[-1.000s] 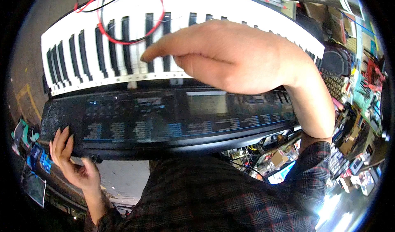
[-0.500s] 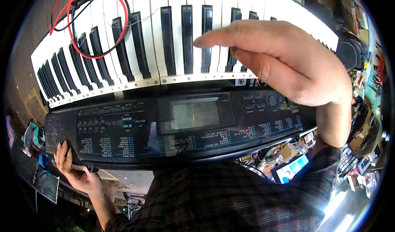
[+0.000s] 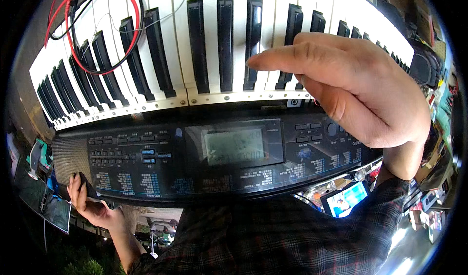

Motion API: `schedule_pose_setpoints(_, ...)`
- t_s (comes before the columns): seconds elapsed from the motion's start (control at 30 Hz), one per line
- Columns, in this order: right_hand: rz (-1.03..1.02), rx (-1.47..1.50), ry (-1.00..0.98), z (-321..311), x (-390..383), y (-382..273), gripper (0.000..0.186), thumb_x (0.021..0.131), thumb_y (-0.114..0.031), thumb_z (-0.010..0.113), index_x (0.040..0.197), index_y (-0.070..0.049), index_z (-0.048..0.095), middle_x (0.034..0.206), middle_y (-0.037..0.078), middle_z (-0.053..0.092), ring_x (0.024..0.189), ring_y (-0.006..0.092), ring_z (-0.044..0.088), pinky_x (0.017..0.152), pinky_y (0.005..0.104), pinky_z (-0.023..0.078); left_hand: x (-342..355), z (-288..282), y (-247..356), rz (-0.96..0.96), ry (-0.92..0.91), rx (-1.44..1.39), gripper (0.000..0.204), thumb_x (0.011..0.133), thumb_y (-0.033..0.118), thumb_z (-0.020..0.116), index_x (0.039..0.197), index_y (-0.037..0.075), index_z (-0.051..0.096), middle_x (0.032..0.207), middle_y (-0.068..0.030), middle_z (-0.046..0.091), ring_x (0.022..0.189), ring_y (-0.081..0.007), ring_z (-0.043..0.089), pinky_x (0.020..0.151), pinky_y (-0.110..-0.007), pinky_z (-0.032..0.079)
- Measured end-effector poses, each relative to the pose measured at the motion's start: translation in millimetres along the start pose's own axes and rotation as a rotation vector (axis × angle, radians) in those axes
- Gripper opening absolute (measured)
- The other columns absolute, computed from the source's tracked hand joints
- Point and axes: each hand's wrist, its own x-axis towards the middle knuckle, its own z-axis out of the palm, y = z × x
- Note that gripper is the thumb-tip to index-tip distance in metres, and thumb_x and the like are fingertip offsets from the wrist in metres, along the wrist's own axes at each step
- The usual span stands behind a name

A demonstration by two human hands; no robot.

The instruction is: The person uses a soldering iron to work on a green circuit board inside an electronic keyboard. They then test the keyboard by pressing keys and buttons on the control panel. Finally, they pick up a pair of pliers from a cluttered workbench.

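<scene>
A black electronic keyboard lies across my front, its button panel on my side and its white and black keys beyond. A strip with screws along the keys' inner edge is exposed, with a dark gap beside the panel. My left hand grips the panel's near left corner, fingertips over the speaker grille. Over the keys right of centre, my right hand has its fingers stretched leftward and its thumb beneath. It holds nothing visible; whether the index fingertip touches a key I cannot tell. The grey display shows faint marks.
Looped red and black cables lie over the far left keys, with a thin wire trailing from them. A lit screen stands near right among assorted clutter. A black rounded case sits past the keyboard's right end.
My right hand has shifted slightly right and nearer to me in the picture. The keyboard looks slightly shifted, the cables farther left. My left hand keeps its hold on the corner.
</scene>
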Motion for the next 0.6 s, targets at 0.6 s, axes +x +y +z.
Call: schedule_pose_setpoints(0.6, -0.047, 0.115, -0.127, 42, 71, -23, 0.054, 0.094, 0.001, 0.063, 0.148, -0.004, 0.063, 0.108, 0.016, 0.071, 0.080, 0.0311, 0.070, 0.067, 0.0449, 0.057, -7, -8, -5, -0.018, 0.015, -0.006, 0.045, 0.090, -0.001, 0.063, 0.134, 0.005, 0.057, 0.147, -0.0166, 0.063, 0.146, -0.0400, 0.053, 0.132, -0.061, 0.022)
